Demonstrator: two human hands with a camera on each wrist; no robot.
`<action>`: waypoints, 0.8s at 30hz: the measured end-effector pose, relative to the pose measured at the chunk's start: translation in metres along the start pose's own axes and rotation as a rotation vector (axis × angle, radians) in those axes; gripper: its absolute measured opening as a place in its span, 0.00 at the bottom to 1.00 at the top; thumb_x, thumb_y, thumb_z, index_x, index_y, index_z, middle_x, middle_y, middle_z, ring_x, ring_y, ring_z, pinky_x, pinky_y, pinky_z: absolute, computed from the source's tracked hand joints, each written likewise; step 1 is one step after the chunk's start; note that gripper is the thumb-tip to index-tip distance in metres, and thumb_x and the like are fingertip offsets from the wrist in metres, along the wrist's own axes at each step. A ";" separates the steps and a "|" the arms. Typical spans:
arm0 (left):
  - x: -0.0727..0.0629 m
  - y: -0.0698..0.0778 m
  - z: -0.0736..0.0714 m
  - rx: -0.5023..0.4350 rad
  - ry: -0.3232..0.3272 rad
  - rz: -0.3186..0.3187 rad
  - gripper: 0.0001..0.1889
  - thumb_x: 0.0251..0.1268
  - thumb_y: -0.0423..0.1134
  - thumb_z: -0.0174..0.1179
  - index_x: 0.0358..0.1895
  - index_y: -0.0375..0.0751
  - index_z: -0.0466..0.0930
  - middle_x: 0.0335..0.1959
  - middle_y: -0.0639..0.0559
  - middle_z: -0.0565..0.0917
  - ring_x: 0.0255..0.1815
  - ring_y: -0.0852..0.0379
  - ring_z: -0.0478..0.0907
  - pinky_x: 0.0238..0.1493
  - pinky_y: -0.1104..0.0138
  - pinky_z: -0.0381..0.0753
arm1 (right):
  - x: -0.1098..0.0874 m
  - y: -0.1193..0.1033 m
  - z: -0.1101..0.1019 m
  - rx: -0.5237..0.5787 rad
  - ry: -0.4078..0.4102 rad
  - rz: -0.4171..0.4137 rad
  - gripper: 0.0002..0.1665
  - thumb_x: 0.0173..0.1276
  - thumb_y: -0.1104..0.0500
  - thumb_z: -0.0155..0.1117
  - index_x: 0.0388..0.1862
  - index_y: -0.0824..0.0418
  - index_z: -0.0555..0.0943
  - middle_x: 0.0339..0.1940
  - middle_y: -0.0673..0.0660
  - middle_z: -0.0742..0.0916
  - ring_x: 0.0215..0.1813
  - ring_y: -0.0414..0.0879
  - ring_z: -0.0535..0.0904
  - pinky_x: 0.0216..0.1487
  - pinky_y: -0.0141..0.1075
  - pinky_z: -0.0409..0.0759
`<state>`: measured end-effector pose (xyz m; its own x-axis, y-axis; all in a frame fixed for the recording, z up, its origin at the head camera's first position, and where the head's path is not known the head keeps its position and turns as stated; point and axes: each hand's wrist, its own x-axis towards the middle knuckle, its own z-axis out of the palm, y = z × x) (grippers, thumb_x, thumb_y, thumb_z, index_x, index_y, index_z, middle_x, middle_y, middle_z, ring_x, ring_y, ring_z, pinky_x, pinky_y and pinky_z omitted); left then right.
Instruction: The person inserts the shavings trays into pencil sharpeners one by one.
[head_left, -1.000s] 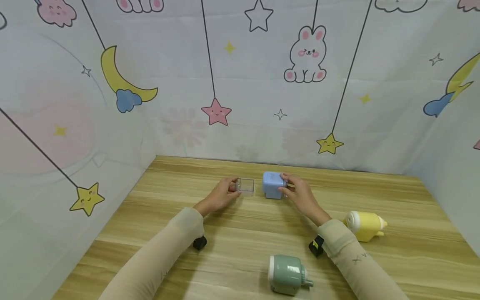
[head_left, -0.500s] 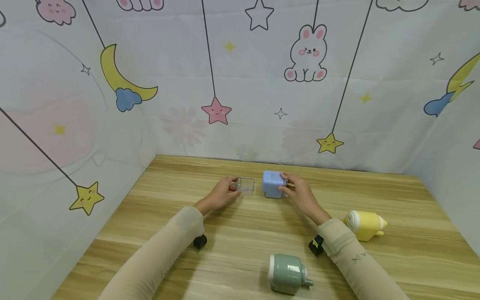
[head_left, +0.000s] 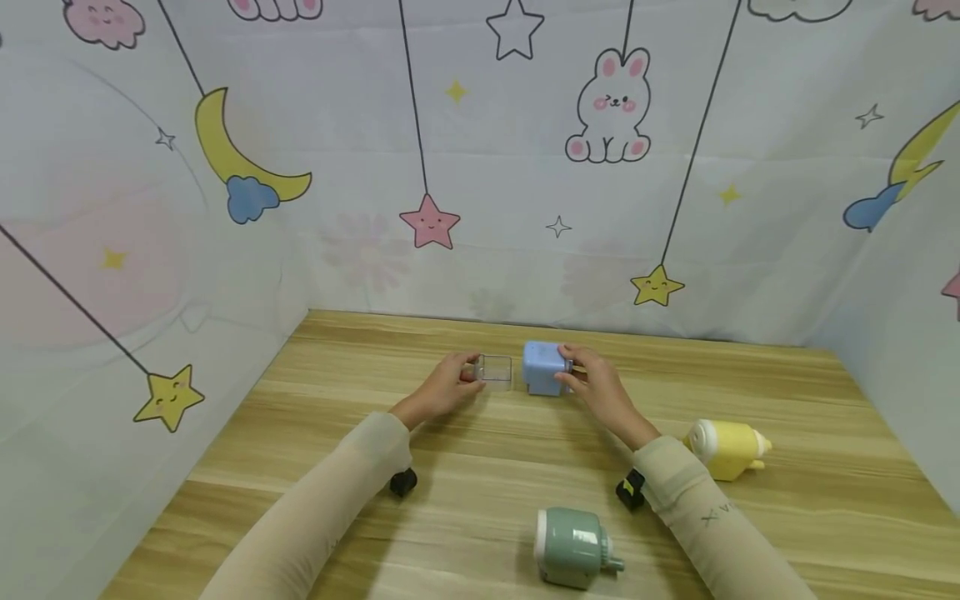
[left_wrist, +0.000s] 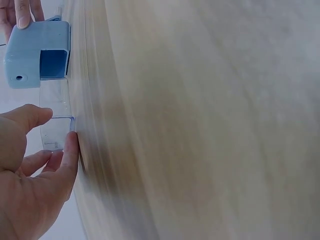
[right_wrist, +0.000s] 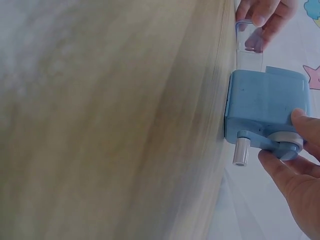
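Observation:
A blue hand-crank pencil sharpener (head_left: 542,368) stands on the table, with its crank end towards my right hand (head_left: 603,387). That hand grips the crank end with thumb and fingers; the crank handle (right_wrist: 241,151) hangs free in the right wrist view. My left hand (head_left: 442,390) pinches a clear plastic shavings drawer (head_left: 495,372) by its outer end. The drawer lines up with the open slot (left_wrist: 53,64) in the sharpener's base. Head view shows a narrow gap between drawer and body; whether the drawer's far edge touches the slot I cannot tell.
A green crank sharpener (head_left: 573,546) lies near the front of the wooden table (head_left: 465,500). Beside the right sleeve is a yellow one (head_left: 727,450). Printed cloth walls (head_left: 480,275) close off the back and both sides.
My left hand has brought the drawer slightly to the right, narrowing the gap to the blue sharpener. The right hand keeps its grip, and the head view has shifted slightly.

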<state>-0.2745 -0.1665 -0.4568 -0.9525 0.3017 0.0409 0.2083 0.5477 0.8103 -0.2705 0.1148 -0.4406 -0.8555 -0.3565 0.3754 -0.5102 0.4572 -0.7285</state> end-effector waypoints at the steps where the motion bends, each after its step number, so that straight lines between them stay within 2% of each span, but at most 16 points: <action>1: 0.000 0.000 0.000 -0.005 -0.001 -0.001 0.31 0.72 0.30 0.60 0.73 0.27 0.60 0.66 0.33 0.67 0.58 0.42 0.76 0.53 0.58 0.81 | 0.000 0.000 0.000 -0.001 0.001 -0.002 0.28 0.67 0.71 0.66 0.65 0.76 0.72 0.65 0.73 0.75 0.62 0.66 0.75 0.55 0.48 0.81; 18: 0.002 0.005 0.005 -0.007 -0.004 -0.015 0.30 0.72 0.31 0.59 0.73 0.28 0.60 0.67 0.34 0.66 0.59 0.41 0.75 0.55 0.57 0.81 | -0.001 0.003 -0.001 0.000 0.003 -0.017 0.28 0.66 0.71 0.66 0.65 0.76 0.72 0.66 0.73 0.75 0.61 0.66 0.76 0.54 0.47 0.82; 24: 0.005 0.002 0.007 -0.033 -0.011 -0.001 0.30 0.72 0.30 0.59 0.73 0.27 0.59 0.68 0.34 0.66 0.60 0.42 0.75 0.54 0.59 0.82 | 0.000 0.002 -0.001 0.011 -0.008 0.016 0.28 0.68 0.69 0.65 0.66 0.74 0.72 0.67 0.71 0.74 0.62 0.65 0.76 0.56 0.47 0.81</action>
<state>-0.2769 -0.1586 -0.4587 -0.9501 0.3100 0.0340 0.1999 0.5217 0.8294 -0.2714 0.1165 -0.4412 -0.8629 -0.3555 0.3593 -0.4955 0.4543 -0.7404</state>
